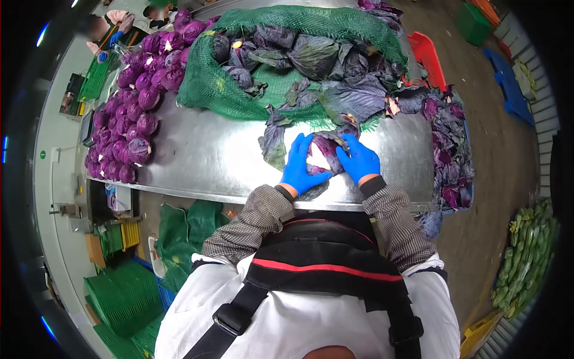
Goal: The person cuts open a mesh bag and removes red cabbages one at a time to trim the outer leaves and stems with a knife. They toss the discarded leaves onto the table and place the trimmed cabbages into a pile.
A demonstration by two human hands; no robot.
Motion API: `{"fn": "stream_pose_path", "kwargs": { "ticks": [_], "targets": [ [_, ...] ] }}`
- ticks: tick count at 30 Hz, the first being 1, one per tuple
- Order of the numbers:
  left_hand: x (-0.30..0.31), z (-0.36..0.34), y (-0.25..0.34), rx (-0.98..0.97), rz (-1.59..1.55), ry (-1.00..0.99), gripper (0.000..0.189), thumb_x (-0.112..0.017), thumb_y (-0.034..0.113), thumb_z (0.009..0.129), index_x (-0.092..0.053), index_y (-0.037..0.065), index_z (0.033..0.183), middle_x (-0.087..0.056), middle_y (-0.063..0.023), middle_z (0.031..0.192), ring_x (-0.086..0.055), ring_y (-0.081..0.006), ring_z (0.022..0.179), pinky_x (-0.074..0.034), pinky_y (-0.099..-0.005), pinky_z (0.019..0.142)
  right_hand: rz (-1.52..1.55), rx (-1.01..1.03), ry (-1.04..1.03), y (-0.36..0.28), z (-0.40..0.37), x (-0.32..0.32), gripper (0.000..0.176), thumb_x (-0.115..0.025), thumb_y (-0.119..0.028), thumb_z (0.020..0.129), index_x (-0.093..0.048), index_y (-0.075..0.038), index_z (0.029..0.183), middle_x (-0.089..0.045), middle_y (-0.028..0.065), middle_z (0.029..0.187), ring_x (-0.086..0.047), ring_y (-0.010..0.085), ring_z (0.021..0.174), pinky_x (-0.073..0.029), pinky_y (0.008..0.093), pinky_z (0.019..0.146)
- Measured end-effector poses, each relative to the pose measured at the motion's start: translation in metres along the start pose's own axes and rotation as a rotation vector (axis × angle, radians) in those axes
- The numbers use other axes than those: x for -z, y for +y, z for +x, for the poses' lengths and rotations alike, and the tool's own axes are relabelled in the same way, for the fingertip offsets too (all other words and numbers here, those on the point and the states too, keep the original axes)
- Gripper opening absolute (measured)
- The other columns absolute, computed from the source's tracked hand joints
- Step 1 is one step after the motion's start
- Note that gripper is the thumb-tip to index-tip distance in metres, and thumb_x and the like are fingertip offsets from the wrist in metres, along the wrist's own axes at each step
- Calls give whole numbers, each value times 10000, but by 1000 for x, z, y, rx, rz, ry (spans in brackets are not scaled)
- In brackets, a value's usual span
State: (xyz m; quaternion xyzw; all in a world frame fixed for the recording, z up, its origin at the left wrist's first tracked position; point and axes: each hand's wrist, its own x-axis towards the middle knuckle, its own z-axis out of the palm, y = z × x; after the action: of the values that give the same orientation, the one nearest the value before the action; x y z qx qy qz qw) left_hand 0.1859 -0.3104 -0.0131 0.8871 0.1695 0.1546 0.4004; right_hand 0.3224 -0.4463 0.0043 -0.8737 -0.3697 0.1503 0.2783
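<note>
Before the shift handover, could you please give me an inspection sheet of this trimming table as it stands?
Surface: steel table, bare and shiny in the middle.
Job's things: red cabbage at the near edge; green net sack of dark heads behind it.
Clutter: loose leaves heaped at the right end; trimmed cabbages piled at the left.
Hands: left hand and right hand, blue-gloved, both clasp the red cabbage.
Cables: nothing seen.
Surroundings: green crates on the floor at left; red crate beyond the table.
</note>
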Motion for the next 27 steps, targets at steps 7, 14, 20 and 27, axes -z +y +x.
{"fn": "stream_pose_path", "kwargs": {
  "ticks": [7,14,20,27],
  "targets": [
    [-3,-31,-5,83,-117,130,933,-806,345,557,-301,37,1279,-332,-195,1253,-331,-322,1196,-290,-402,1005,-99,-310,185,64,42,-1,376,-464,-390,844,-449,-160,1142,-612,210,856,-589,393,764,-460,471,646],
    [16,-24,7,704,-153,-163,752,-784,368,611,-374,65,1165,-462,-168,1088,-508,-266,932,-437,-367,801,187,-180,-138,-4,-16,4,683,-553,-562,755,-377,-132,1254,-542,187,1138,-542,349,1018,-447,417,817],
    [13,21,13,-87,-81,-339,928,-784,372,571,-305,107,1320,-343,-227,1278,-346,-365,1205,-328,-414,991,176,27,-171,7,-10,16,645,-534,-526,781,-401,-126,1269,-504,177,1202,-501,331,1086,-413,402,883],
    [-1,16,47,194,246,-257,999,-810,444,477,-337,85,1281,-376,-256,1190,-391,-400,1130,-372,-434,934,-47,-151,-95,8,-52,25,329,-402,-322,882,-491,-119,1124,-592,186,1004,-590,364,843,-470,441,745]
  ]
}}
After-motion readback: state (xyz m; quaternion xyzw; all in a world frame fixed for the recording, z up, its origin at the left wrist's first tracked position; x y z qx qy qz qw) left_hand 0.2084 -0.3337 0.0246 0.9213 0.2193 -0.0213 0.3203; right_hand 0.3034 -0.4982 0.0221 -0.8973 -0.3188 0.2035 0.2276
